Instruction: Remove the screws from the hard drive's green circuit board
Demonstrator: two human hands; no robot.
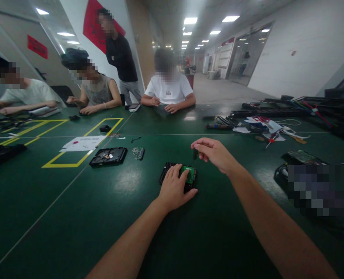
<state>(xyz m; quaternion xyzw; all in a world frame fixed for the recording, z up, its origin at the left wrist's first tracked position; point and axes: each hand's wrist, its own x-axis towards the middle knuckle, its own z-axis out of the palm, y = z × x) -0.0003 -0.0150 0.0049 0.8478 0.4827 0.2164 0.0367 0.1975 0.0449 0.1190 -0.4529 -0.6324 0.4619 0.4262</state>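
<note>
My left hand [175,188] lies on a black hard drive [166,171] with a green circuit board [190,173] on top, fingers pressed down on it to hold it on the green table [73,217]. My right hand [214,153] hovers just above the board's far right corner, fingers pinched round a small dark screwdriver [195,154] that points down at the board.
A second black drive [108,156] and a loose green board [138,153] lie to the left, by a white paper [83,143] in yellow tape lines. Tools, cables and scissors [261,122] clutter the far right. Three people sit across the table; one person stands behind.
</note>
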